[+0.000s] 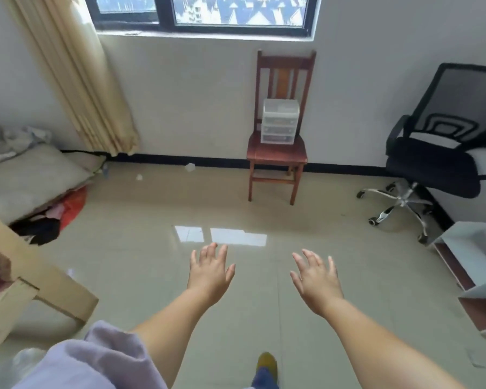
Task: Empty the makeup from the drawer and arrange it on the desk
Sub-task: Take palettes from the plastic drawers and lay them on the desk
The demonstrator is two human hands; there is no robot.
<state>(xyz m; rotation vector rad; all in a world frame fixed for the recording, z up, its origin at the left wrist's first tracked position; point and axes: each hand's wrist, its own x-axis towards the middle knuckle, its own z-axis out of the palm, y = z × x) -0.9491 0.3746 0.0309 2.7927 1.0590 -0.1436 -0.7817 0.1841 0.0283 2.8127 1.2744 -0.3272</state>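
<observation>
A small clear plastic drawer unit with three stacked drawers stands on the seat of a red-brown wooden chair against the far wall. Its contents are too small to make out. My left hand and my right hand are stretched out in front of me over the tiled floor, fingers spread and holding nothing. Both hands are well short of the chair. No desk top shows in this view.
A black office chair stands at the right, with a white shelf unit in front of it. A light wooden frame and a bed with clothes are at the left. Shiny floor lies between me and the chair.
</observation>
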